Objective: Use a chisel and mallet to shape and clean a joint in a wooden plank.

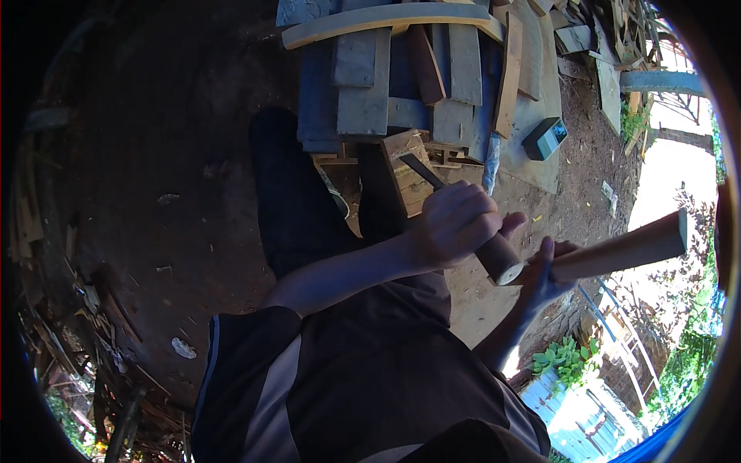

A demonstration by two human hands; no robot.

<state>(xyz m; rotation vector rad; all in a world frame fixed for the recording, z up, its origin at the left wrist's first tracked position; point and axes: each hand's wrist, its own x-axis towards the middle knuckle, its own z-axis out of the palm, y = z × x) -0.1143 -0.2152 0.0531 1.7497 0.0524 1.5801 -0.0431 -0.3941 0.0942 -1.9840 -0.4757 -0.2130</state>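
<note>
My left hand [459,220] is wrapped round the wooden handle of a chisel [421,169]. The handle's round butt pokes out below the fist, while the dark flat blade slants up to the left. Its tip lies at the face of a wooden block [406,181] with light cut marks; whether it touches I cannot tell. Closed round a thick, squared wooden club [625,251], my right hand [552,270] is just right of the chisel's butt. The club's broad end points out to the right, and the fingers partly hide its narrower end.
Beyond the block, grey boards [363,92] lie on a bluish bench, with a curved wooden strip [386,21] across them. A dark green box-shaped container [545,139] stands to the right. Scrap wood [100,332] lies at the left, and a leafy plant [567,360] grows at lower right.
</note>
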